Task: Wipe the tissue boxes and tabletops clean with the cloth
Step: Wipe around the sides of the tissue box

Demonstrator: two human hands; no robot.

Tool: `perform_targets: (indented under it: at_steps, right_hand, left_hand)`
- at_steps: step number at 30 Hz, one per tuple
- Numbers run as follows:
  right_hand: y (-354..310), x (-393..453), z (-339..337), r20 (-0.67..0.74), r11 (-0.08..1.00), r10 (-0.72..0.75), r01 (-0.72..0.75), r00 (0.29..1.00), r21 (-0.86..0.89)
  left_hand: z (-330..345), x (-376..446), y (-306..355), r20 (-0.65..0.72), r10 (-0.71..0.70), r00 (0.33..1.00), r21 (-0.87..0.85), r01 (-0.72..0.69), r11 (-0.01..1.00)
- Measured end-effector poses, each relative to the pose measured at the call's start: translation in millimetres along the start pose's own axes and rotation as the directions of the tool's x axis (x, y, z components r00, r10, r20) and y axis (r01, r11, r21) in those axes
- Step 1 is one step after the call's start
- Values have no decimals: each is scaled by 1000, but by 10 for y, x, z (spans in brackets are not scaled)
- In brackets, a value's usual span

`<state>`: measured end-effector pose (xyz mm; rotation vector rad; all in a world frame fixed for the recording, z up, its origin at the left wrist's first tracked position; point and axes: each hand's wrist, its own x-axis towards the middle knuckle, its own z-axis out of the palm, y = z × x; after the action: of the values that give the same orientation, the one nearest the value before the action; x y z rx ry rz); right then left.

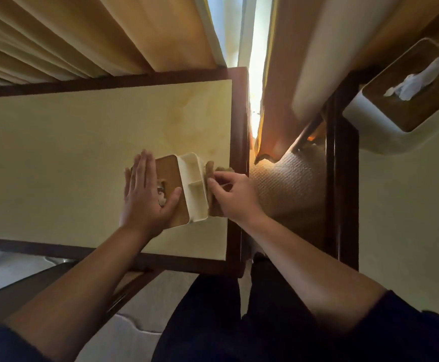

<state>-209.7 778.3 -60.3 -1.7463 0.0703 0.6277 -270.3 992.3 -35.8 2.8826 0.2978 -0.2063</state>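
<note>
A white tissue box (pixel 184 188) with a wooden lid is sitting near the right edge of the pale counter (pixel 69 142), which is framed by a dark wooden border. The left hand (pixel 145 189) is lying flat on the lid with its fingers straight and together, thumb spread across the wood — holding nothing, just pressing down. The right hand (pixel 232 195) is pinching a brownish cloth (pixel 212 190) with curled fingers and holding it against the box's right side. A second tissue box (pixel 406 100), white with a wooden top and a tissue sticking out, is standing on another pale counter (pixel 409 218) to the right — well apart from the hands. Tan curtains (pixel 95 35) are hanging behind the counters.
</note>
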Motion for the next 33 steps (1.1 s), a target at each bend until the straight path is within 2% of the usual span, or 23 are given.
perform_targets:
  at_steps: [2, 4, 8, 10, 13, 16, 19, 21, 23, 29, 33]
  right_hand:
    - [85, 1, 44, 16, 989, 24, -26, 1000, 147]
    - [165, 6, 69, 25, 982, -10, 5, 1000, 187]
    - [332, 11, 160, -15, 974, -219, 219, 976, 62]
    - [440, 11, 239, -39, 949, -312, 309, 949, -66]
    - [560, -6, 342, -89, 833, -433, 360, 897, -419]
    - [576, 38, 404, -22, 762, -497, 425, 867, -488]
    - [596, 70, 457, 45, 821, -472, 458, 880, -340]
    - [578, 16, 501, 58, 910, -378, 382, 924, -158]
    - [530, -36, 543, 93, 952, -304, 306, 948, -8]
    - [496, -109, 588, 203, 951, -229, 174, 952, 256]
    - [520, -44, 612, 247, 930, -221, 127, 944, 345]
  left_hand:
    - [-18, 63, -47, 27, 29, 999, 25, -30, 999]
    - [16, 79, -53, 26, 37, 999, 45, -38, 998]
    - [56, 76, -59, -11, 52, 999, 78, -51, 996]
    - [56, 85, -63, -16, 63, 998, 82, -62, 995]
    - [67, 91, -59, -25, 74, 997, 77, -72, 994]
    - [68, 93, -59, -33, 85, 996, 82, -82, 993]
    - [66, 96, -64, -33, 88, 996, 89, -85, 992]
    - [76, 91, -70, -36, 85, 996, 85, -82, 993]
    - [82, 88, -73, -44, 87, 995, 75, -83, 994]
    - [83, 86, -75, -56, 89, 995, 54, -86, 995]
    - [76, 100, -71, -59, 90, 994, 38, -88, 995]
